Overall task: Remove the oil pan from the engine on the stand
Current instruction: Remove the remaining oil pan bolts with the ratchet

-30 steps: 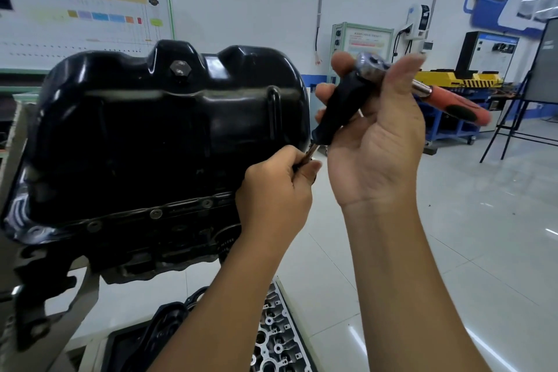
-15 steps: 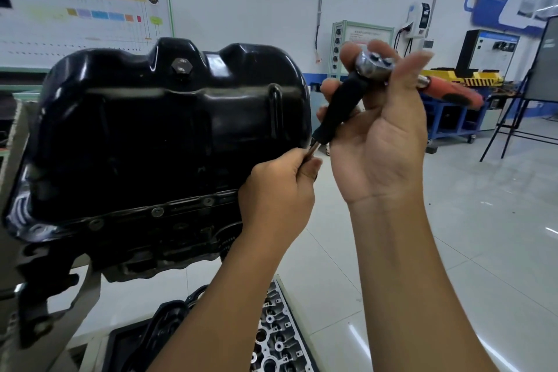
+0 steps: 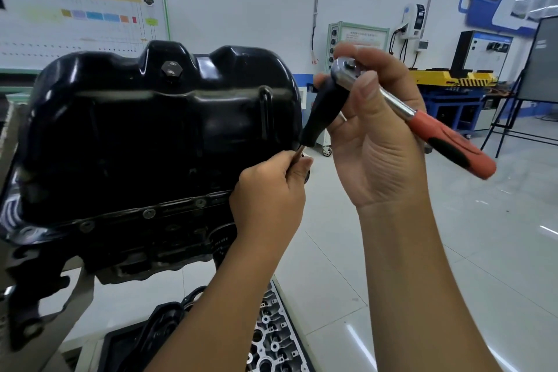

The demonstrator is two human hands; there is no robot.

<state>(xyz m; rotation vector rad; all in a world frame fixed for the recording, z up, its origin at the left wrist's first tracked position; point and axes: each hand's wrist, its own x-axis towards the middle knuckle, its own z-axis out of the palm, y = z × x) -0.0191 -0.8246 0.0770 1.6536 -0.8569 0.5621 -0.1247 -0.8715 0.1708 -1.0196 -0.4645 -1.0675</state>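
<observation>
Working at the right end of the glossy black stamped-steel oil pan, which sits bolted on the dark cast engine block on the stand. I judge the job early: flange bolts remain along the near edge. My left hand pinches the thin steel shaft at the flange corner; my right hand grips the chrome, orange-handled ratchet head and its matte black socket.

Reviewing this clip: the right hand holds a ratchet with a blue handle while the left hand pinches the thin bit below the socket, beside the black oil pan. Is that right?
Not quite: the handle is orange-red with black, not blue. The head view shows the right hand holding the ratchet, the left hand pinching the thin bit below the socket, beside the black oil pan.
</observation>
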